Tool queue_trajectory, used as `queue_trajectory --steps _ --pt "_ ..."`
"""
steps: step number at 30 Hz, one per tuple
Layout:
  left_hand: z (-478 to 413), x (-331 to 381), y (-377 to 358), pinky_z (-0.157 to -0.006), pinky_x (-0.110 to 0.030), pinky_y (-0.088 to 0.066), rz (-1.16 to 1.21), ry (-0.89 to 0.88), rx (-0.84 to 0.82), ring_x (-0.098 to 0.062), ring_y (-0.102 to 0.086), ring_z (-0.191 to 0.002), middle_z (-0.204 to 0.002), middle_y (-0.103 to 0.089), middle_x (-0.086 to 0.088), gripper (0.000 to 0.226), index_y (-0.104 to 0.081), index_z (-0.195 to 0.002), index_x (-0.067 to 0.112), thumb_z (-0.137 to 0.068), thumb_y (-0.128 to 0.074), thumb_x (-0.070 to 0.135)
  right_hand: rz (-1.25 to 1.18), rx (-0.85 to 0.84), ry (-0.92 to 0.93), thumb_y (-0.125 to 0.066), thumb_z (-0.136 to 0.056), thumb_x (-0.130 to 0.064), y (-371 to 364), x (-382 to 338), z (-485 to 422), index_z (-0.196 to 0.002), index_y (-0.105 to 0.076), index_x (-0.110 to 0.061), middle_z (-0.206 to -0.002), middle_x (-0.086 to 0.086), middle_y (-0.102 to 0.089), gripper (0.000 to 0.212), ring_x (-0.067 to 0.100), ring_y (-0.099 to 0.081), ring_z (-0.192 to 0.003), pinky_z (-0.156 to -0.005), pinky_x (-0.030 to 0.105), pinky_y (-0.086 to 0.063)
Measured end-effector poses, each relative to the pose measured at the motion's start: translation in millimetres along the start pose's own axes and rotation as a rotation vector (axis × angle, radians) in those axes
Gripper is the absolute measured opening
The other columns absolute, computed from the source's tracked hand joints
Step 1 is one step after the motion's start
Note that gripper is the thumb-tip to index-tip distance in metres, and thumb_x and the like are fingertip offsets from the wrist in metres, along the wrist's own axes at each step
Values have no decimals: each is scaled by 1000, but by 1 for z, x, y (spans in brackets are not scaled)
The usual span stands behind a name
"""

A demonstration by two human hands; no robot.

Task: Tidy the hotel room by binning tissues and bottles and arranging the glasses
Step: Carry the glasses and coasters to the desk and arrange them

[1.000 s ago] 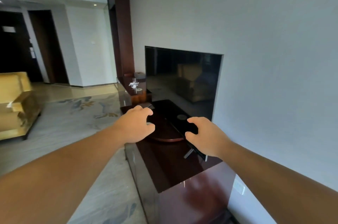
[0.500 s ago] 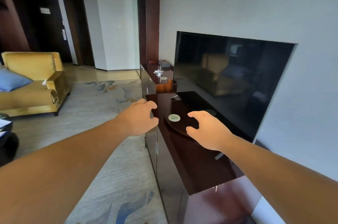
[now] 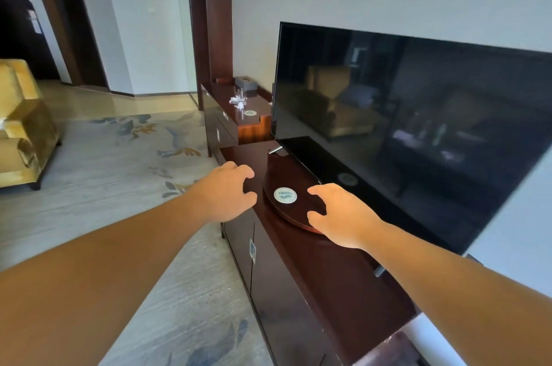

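Observation:
A round dark wooden tray (image 3: pixel 286 177) lies on the dark cabinet top (image 3: pixel 343 270) in front of the television, with a white round coaster (image 3: pixel 285 195) on it. My left hand (image 3: pixel 227 190) hovers just left of the tray, fingers loosely curled, holding nothing. My right hand (image 3: pixel 340 214) is over the tray's near right rim, fingers relaxed and empty. Farther back, on a higher side cabinet (image 3: pixel 260 105), stand a clear glass (image 3: pixel 242 94), crumpled white tissues (image 3: pixel 237 102), another coaster (image 3: pixel 250 112) and a grey tissue box (image 3: pixel 245 81).
A large black television (image 3: pixel 418 126) fills the right side, close behind the tray. A yellow armchair (image 3: pixel 21 126) stands at the left on a patterned carpet (image 3: pixel 119 171). A dark wood column (image 3: pixel 216 12) rises behind the side cabinet.
The view has swung closer to the cabinet and television. Both hands stay spread either side of the tray, the coaster now plainly visible between them.

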State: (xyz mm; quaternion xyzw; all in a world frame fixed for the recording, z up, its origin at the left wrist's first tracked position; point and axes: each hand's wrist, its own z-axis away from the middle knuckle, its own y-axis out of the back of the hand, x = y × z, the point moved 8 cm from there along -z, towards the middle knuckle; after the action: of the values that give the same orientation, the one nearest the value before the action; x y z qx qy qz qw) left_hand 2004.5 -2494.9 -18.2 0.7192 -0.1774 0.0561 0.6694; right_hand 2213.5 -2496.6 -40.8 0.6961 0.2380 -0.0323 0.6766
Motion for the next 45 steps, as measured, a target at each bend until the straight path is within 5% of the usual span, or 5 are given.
queue_trajectory --steps 10,17,32,45 --pt "-155 -61 -74 -84 -31 -35 -32 39 -111 -22 -42 -126 -139 -40 0 51 -39 -140 26 -92 -48 40 -20 -97 -86 -57 -88 -37 -64 71 -160 -139 -41 -26 -141 -2 -43 55 17 -48 -124 -98 31 -42" --pt "-230 -100 -128 -101 -38 -39 -35 60 -232 -25 -42 -128 -135 -43 -2 52 -40 -139 25 -90 -49 40 -30 -235 -218 -56 -88 -34 -131 120 -242 -132 -46 -24 -133 1 -47 46 21 -53 -116 -92 34 -46" --pt "-308 -173 -226 -96 -34 -42 24 1 -412 -19 -47 -122 -135 -44 0 50 -42 -138 23 -90 -49 36 8 -297 -496 -64 -83 -40 -233 180 -329 -131 -43 -19 -127 4 -46 56 26 -51 -113 -85 38 -49" --pt "-333 -172 -258 -96 -39 -44 67 -9 -462 -19 -48 -118 -126 -45 0 50 -42 -136 23 -89 -48 39 86 -330 -539 -72 -78 -42 -256 190 -345 -131 -43 -17 -125 8 -44 65 27 -43 -117 -88 40 -48"
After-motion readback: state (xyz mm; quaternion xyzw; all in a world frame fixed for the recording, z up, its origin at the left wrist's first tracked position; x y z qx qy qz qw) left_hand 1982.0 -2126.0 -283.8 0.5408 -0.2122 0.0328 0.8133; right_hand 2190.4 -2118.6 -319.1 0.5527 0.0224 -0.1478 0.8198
